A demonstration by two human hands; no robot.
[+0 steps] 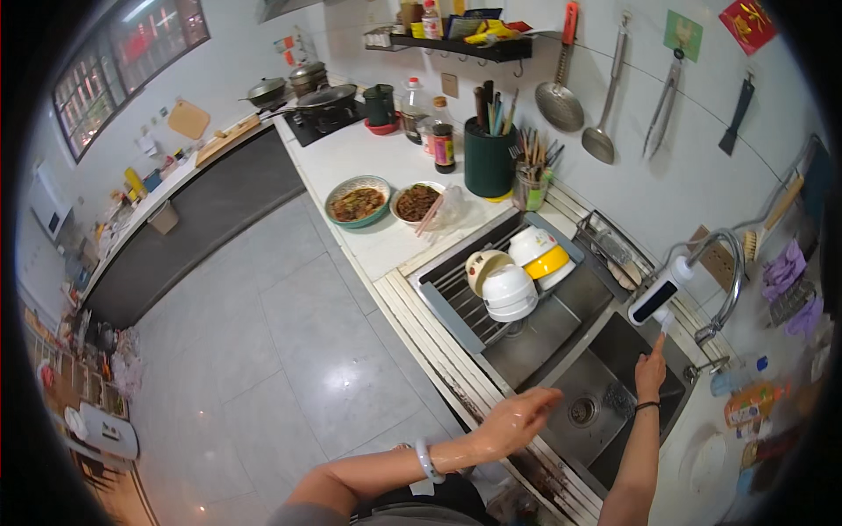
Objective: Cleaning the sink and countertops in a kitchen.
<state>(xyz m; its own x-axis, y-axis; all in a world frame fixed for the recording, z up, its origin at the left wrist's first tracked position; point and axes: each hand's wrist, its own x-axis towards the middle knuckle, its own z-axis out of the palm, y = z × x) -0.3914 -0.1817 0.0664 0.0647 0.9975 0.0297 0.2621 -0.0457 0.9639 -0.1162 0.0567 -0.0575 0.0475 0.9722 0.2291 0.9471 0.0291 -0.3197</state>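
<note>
My left hand (pixel 516 424) hangs over the near edge of the sink, wet and holding nothing, its fingers loosely bent. A pale bangle (pixel 429 461) circles that wrist. My right hand (pixel 650 373) reaches over the right basin (pixel 579 447) with the index finger stretched out. That fingertip meets the small spout end (pixel 666 321) of a white faucet unit (pixel 660 292) with a dark display; whether it presses is too small to tell. From the unit, a curved metal pipe (pixel 738 269) runs to the wall side. Water drops and wet patches show around the drain (pixel 583 410).
A rack (pixel 454 329) over the left basin holds several bowls (pixel 510 296). Two dishes of food (pixel 358 204) stand on the counter (pixel 375 253) beside chopsticks (pixel 431 214), bottles (pixel 444 148) and a green knife block (pixel 489 158). Utensils, including a skimmer (pixel 559 105), hang on the wall.
</note>
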